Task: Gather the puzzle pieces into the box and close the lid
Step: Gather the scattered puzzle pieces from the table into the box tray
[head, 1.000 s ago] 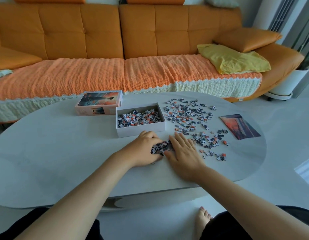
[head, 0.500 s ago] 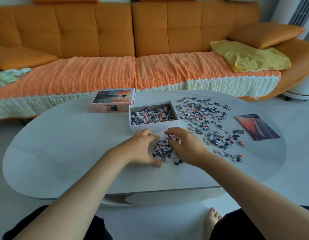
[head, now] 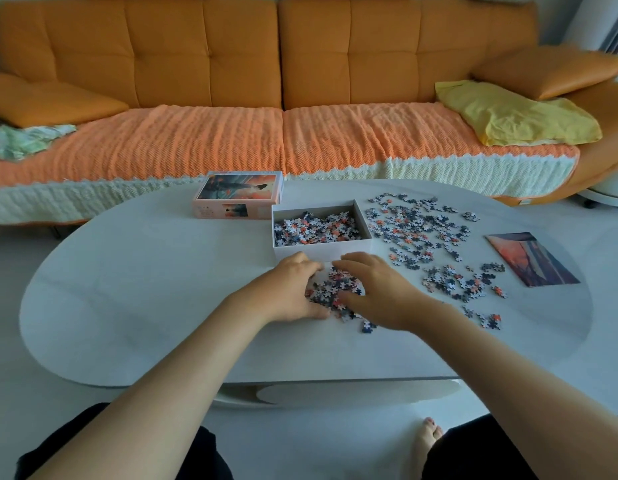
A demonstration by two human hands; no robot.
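Spillage is probably looming on the lift: left hand (head: pixel 289 289) and right hand (head: pixel 382 293), fingers curled, are cupping a loose heap of grey-orange cardboard puzzle pieces (head: pixel 332 288) just before the open white cardboard box (head: pixel 321 248).

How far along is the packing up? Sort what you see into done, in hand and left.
Done: some pieces lie in the box. In hand: the left hand and right hand curl round a small pile in front of the box. Left: many loose pieces lie right of the box, and the lid sits off, beside it.
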